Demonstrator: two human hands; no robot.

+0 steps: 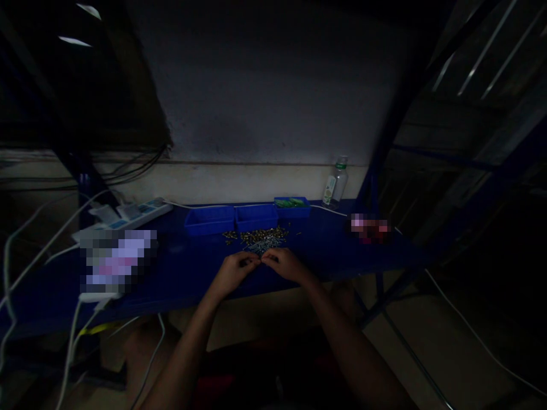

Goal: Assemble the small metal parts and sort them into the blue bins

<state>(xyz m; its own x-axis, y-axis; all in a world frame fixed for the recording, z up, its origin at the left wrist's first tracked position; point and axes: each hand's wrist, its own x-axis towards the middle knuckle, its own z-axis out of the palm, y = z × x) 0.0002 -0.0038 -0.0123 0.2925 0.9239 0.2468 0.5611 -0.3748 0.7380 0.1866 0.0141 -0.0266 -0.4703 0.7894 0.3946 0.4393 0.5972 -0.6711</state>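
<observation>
My left hand [238, 271] and my right hand [285, 263] meet fingertip to fingertip just above the front of the blue table. Both are closed in a pinch; whatever lies between the fingers is too small and dark to make out. Right behind the fingertips is a pile of silvery screws or pins [265, 244]. A heap of small brass-coloured pieces [262, 234] spreads behind that pile, and a smaller brass cluster [229, 235] lies to its left.
Two blue bins [209, 221] [256, 217] and a blue bin holding green packets [292, 207] line the wall side. A clear bottle [335, 185] stands back right. On the left are a power strip [143, 213], white cables and a blurred-out item [122, 259]; another blurred item [370, 228] lies right.
</observation>
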